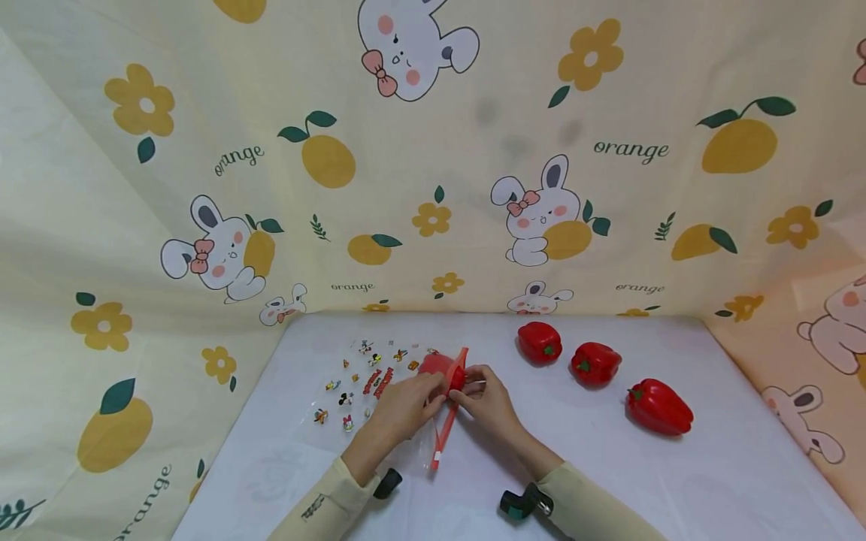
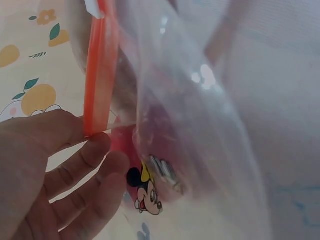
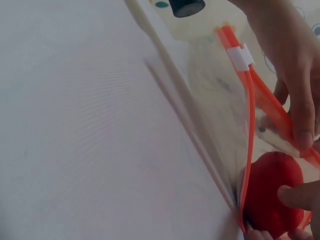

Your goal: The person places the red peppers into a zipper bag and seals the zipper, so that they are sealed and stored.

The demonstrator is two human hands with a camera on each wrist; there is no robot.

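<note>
A clear zip bag [image 1: 377, 382] printed with cartoon figures lies on the table, its orange zip edge [image 3: 250, 120] parted at the mouth. My left hand [image 1: 404, 402] pinches that orange edge between thumb and fingers [image 2: 90, 150]. At the opening, my right hand [image 1: 492, 404] holds a red bell pepper [image 3: 275, 192], with the thumb against its side. Another red shape [image 1: 434, 364] shows through the plastic, partly covered by the left hand. The white slider [image 3: 241, 58] sits near one end of the zip.
Three more red bell peppers rest to the right: one at the back [image 1: 540, 343], one in the middle [image 1: 595, 364] and one nearer [image 1: 659, 407]. Behind the white table [image 1: 575, 451] hangs a cream cloth [image 1: 473, 150] patterned with rabbits and oranges.
</note>
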